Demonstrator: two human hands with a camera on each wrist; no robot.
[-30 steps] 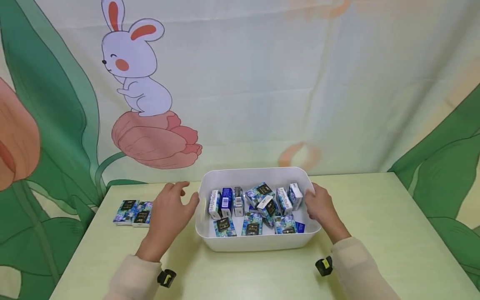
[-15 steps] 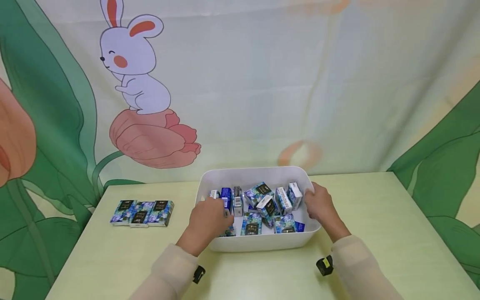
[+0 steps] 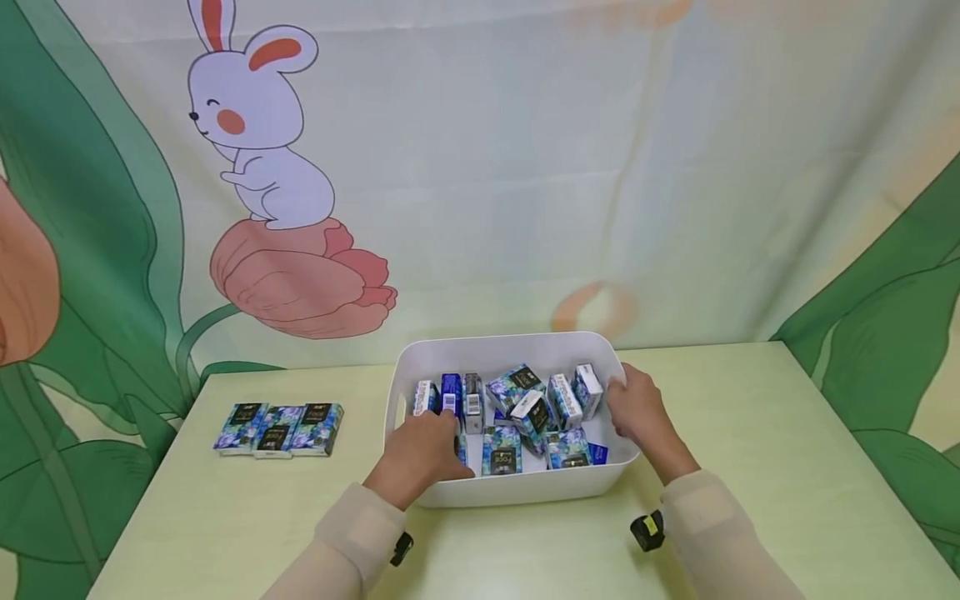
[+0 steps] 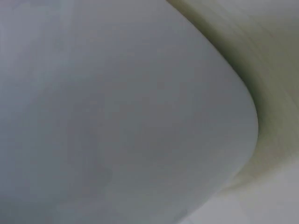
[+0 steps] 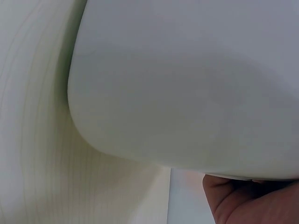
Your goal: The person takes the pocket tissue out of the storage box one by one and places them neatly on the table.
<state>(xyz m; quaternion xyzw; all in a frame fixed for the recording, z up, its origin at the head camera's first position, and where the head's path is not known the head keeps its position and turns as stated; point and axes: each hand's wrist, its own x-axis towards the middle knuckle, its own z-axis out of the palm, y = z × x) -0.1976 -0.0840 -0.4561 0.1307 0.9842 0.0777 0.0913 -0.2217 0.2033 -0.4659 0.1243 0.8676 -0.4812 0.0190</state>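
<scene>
A white plastic bin (image 3: 525, 490) stands on the table, with several small blue floral boxes (image 3: 501, 450) marked "Face" inside, some flat, some on edge. My left hand (image 3: 420, 454) reaches over the bin's front left corner, thumb towards the front wall, around a small box (image 3: 461, 450) that it mostly covers. The fingertips are hidden, so whether they grip it does not show. My right hand (image 3: 637, 408) grips the bin's right end at the rim; the right wrist view shows its curled fingers (image 5: 217, 193) against the bin wall (image 5: 177, 107).
Left of the bin, three similar boxes (image 3: 277, 431) lie side by side on the pale green table (image 3: 510, 554). A printed curtain (image 3: 487, 167) with a rabbit and flowers hangs behind the table's back edge. The left wrist view is mostly filled by the bin wall (image 4: 140, 107).
My left hand moved right from the boxes on the table into the bin, uncovering the third box there. Lately its thumb has spread towards the bin's front wall. The right hand keeps its hold.
</scene>
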